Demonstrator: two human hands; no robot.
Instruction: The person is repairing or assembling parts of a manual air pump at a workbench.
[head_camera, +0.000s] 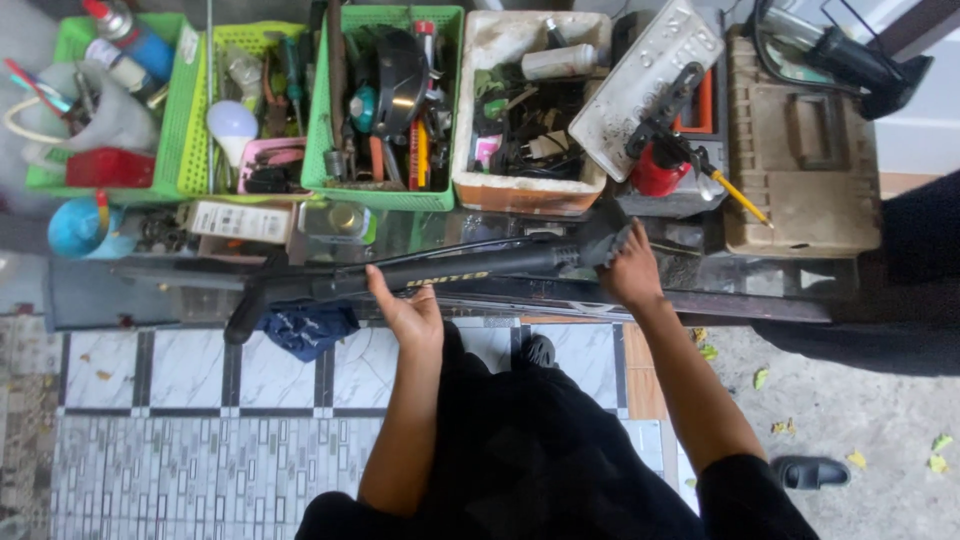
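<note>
— Hands first: what is the left hand (410, 312) doing?

— Gripping the long black bar (440, 268) that lies across the bench edge (100, 295). Its thumb hooks up over the near side of the bar and the fingers curl round the far side, closed on it; the fingertips themselves are hidden behind the bar.

— And out past those fingers, to the left?

— The bar runs on and bends down to a black end just above a crumpled blue cloth (308, 328). Beyond the knuckles, up the bench, sit three green baskets (190, 120) full of tools, one with a white bulb (232, 125) in it.

— Moving right?

— Between the two hands the bar lies bare. Beyond it stands a white foam box (500, 190) of cables and bottles.

— The right hand (630, 268)?

— Clamped over the bar's thicker ribbed right end, fingers pressed together and folded over the top, so the pads cannot be seen. Just beyond those fingers is a red can (655, 172) under a tilted grey tray (650, 75), and further right a tan toolbox (805, 160). Near the wrist, low down on the gravel, lies a black sandal (810, 470)
</note>
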